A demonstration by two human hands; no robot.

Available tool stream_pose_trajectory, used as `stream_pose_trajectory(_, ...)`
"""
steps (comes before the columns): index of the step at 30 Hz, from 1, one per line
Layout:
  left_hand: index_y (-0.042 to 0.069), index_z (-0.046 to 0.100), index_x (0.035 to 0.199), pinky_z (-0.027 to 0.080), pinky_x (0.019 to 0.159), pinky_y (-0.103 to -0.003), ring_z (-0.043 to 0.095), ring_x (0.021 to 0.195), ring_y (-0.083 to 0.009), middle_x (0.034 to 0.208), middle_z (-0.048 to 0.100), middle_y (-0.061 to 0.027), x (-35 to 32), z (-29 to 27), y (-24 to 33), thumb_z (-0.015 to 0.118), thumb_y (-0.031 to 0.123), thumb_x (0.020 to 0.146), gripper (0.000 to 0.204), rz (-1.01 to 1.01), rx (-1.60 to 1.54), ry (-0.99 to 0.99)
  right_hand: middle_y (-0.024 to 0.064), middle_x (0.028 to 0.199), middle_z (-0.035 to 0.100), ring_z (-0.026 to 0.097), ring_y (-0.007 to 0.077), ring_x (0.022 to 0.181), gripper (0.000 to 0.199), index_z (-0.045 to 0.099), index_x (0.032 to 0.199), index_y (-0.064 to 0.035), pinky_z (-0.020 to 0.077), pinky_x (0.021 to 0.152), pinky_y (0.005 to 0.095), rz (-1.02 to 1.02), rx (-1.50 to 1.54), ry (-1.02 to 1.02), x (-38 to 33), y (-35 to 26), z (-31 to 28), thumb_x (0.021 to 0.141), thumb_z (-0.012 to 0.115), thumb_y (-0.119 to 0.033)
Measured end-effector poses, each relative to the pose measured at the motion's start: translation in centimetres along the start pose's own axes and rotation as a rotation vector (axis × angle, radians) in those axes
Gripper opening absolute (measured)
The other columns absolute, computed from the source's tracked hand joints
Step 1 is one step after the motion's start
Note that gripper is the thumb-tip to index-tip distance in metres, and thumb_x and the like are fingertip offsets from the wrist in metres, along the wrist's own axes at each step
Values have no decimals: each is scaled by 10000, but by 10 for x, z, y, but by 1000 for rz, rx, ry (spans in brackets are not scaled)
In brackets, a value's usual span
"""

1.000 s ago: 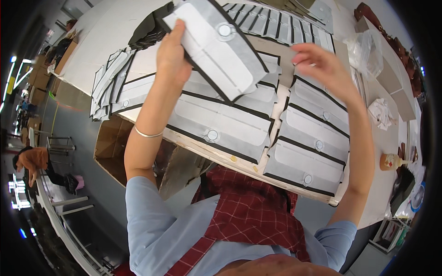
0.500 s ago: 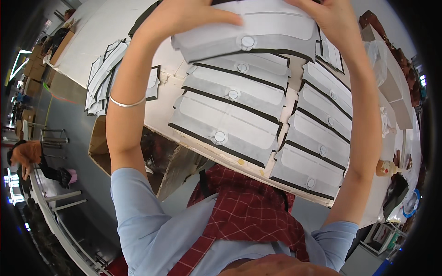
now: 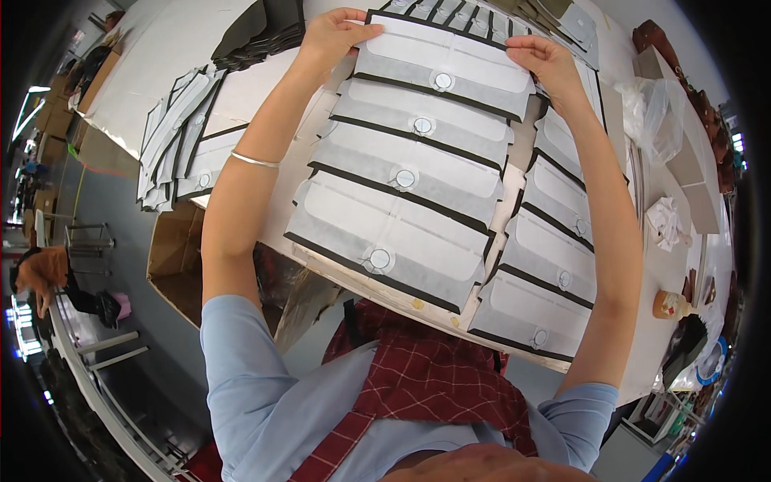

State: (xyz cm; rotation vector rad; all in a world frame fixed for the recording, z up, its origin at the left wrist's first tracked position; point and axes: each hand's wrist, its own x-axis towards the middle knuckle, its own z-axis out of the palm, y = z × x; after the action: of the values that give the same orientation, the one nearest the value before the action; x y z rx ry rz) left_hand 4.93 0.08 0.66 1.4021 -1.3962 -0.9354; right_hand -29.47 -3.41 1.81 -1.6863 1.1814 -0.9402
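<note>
My left hand pinches the upper left corner of a black-edged bag panel with white and grey backing and a round metal disc near its lower edge. My right hand pinches the same panel near its upper right corner. It lies or hovers at the far end of a column of similar panels; I cannot tell if it touches the table. Nearer me in that column, a like panel overlaps its neighbour. To the right runs a second column, with its nearest panel beside my right forearm.
A loose heap of panels lies left of my left arm, with a black stack farther back. A cardboard box stands below the table edge. At right are a clear plastic bag and a small bottle.
The panel between my hands has come down flatter over the far end of the left column. My left hand has shifted to its corner, and rows behind it now show.
</note>
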Motion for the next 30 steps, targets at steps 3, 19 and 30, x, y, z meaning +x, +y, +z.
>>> stream_pose_trajectory(3,28,605,1169,466,758,-270,618,858,-107,899,703,-38,4,7,-6,774,255,818,451,5,57,7,7,927,689,586,69,833,225,702,1082,-59,440,761,208,-43,-86,18,5,10,-1,866,692,-119)
stream_pose_trajectory(19,88,331,1489,342,1105,-425,305,1426,-341,1425,476,-210,-90,-17,-11,676,352,893,738,222,614,-251,16,911,699,607,90,832,181,716,1026,-45,452,759,221,-148,-164,98,0,24,19,864,672,-111)
stream_pose_trajectory(30,81,269,1515,425,1028,-388,428,1353,-354,1428,459,-247,-90,-11,-6,640,297,928,727,263,563,-269,18,904,692,599,85,822,177,714,1021,-41,457,755,226,-100,-122,74,-21,21,11,859,685,-108)
